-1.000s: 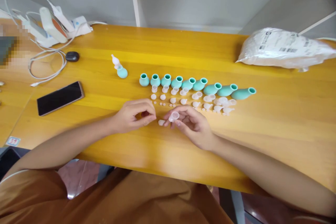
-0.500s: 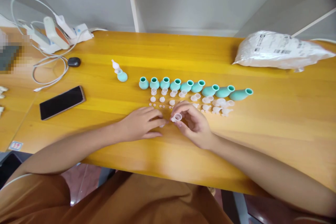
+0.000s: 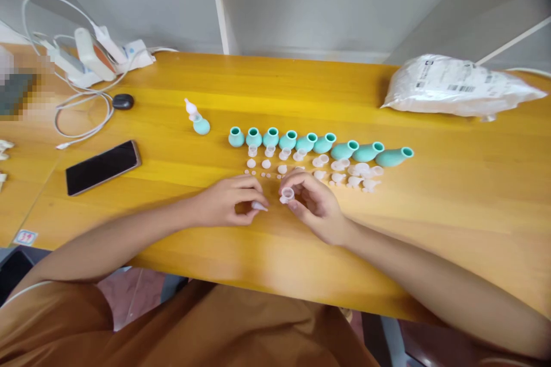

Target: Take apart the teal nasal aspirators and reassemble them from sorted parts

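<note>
My left hand (image 3: 230,202) pinches a small, whitish pointed nozzle tip (image 3: 259,206) between thumb and fingers, just above the table. Close by on its right, my right hand (image 3: 316,206) grips a clear plastic connector (image 3: 287,195) with its round opening facing up. The two pieces are apart. Beyond my hands runs a row of several teal squeeze bulbs (image 3: 306,142), mouths upward or tilted right. In front of them lie more clear connectors (image 3: 321,160), nozzle tips (image 3: 338,177) and tiny discs (image 3: 266,174); my right fingers hide some of these.
Left of the row lies an assembled bulb aspirator (image 3: 201,125). A phone (image 3: 103,167), a black mouse-like object (image 3: 123,101), a coiled white cable (image 3: 86,140) and power strips (image 3: 92,60) occupy the left. A plastic parcel bag (image 3: 460,89) is at back right.
My left hand has drawn slightly left and its fingers have closed, so the nozzle tip now shows clearly in its pinch. The right hand has hardly moved, still holding the connector.
</note>
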`<state>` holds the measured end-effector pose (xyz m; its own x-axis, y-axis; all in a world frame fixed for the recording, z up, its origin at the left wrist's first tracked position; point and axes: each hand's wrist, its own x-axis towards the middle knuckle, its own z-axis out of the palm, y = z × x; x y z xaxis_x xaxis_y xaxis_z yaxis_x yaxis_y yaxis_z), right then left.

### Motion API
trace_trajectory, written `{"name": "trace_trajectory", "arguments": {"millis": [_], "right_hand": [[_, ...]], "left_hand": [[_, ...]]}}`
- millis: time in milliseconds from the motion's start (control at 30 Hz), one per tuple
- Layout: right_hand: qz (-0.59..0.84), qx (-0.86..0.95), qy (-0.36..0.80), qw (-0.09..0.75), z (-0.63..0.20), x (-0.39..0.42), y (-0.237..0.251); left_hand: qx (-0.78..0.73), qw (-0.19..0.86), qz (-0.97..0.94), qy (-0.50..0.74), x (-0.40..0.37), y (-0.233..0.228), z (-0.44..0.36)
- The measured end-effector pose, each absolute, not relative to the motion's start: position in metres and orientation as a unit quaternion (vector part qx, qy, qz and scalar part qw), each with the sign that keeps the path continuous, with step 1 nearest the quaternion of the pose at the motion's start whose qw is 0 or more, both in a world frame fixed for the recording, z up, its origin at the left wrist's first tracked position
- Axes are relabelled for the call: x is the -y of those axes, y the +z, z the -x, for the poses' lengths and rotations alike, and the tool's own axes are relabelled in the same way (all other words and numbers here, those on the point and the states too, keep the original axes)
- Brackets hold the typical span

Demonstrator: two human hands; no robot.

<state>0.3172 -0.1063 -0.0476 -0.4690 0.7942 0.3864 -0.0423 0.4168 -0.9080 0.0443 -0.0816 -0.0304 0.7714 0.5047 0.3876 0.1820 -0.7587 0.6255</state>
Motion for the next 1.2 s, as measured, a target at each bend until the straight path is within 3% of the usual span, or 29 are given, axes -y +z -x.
{"name": "trace_trajectory", "arguments": {"millis": [267, 433, 900, 1200], "right_hand": [[0.251, 0.745, 0.442, 0.431, -0.319, 0.102, -0.038], [0.254, 0.745, 0.443, 0.428, -0.319, 0.102, -0.038], [0.26, 0.785, 0.394, 0.402, -0.316, 0.099, -0.043], [0.282, 0.785, 0.379, 0.401, -0.316, 0.1, -0.043]], "left_hand": [[-0.237, 0.511, -0.777, 0.281, 0.071, -0.027, -0.038], [-0.243, 0.586, -0.708, 0.31, 0.066, -0.028, -0.039], [-0.284, 0.69, -0.591, 0.305, 0.067, -0.025, -0.041], [-0.29, 0.678, -0.603, 0.305, 0.067, -0.027, -0.042]]}}
